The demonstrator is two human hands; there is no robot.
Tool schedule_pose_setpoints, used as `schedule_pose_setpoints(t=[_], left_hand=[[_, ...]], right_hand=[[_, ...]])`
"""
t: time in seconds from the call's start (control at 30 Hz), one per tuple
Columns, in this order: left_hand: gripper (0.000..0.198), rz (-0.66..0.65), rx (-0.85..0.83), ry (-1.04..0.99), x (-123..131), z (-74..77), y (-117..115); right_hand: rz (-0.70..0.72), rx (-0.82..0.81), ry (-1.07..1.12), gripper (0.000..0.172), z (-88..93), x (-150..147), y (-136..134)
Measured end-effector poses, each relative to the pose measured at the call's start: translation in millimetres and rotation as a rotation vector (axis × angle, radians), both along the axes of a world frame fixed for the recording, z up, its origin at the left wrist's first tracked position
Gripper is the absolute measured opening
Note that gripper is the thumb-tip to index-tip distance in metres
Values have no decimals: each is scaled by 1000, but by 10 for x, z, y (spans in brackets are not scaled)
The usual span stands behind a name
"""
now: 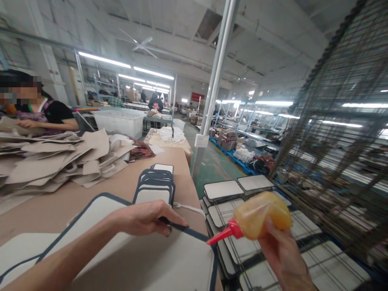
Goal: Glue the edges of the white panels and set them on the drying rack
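Observation:
My left hand [148, 220] grips the dark-edged far border of a large pale panel [163, 262], thumb and fingers closed on its rim. In my right hand [281, 250] is a squeeze bottle [260, 214] of yellow-amber liquid with a red nozzle [226, 232]. The bottle lies tilted on its side, and the nozzle tip meets the panel's dark border near its right corner. Beyond my left hand, a stack of smaller pale panels with dark edging [154, 194] rests on the brown table [182, 173].
Beige cut pieces [60, 161] are heaped at the left, where a co-worker [45, 109] handles one. More edged panels [224, 190] lie stacked low at the right beside a wire rack [333, 101]. A metal post [212, 89] rises past the table's right edge. A translucent bin [119, 123] stands behind.

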State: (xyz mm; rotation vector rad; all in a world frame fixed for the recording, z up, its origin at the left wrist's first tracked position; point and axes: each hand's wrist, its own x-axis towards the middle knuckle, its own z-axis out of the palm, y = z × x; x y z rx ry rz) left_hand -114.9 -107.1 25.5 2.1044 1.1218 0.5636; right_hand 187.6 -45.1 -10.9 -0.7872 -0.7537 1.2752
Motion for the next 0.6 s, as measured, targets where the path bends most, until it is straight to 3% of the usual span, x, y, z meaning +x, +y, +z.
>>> schedule_pose_setpoints(t=[0.1, 0.4, 0.6], left_hand=[[43, -125, -133, 19, 88, 60, -5], [41, -149, -176, 37, 231, 156, -45], [40, -116, -176, 63, 291, 215, -132]], right_hand=[[-10, 40, -34, 40, 7, 116, 17], [130, 57, -57, 51, -123, 532, 93], [206, 133, -37, 54, -110, 576, 66]])
